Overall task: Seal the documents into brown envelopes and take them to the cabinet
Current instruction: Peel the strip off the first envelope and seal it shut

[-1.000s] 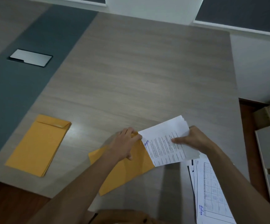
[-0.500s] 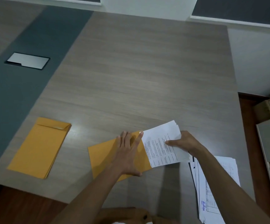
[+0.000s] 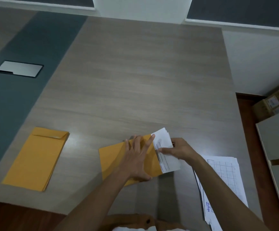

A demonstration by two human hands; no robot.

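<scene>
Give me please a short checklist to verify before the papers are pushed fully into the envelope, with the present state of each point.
1. Left hand presses the envelope flat on the table: ok.
2. Right hand grips the folded papers: ok.
3. Papers have entered the envelope mouth: ok, partly in.
4. Papers fully inside: not ok, much paper shows outside.
5. Flap free to fold: cannot tell, hidden.
6. Spare envelopes and remaining documents lie clear of the hands: ok.

office: meeting table [image 3: 135, 80], envelopes [image 3: 35, 157], paperwork [image 3: 225, 177]
</scene>
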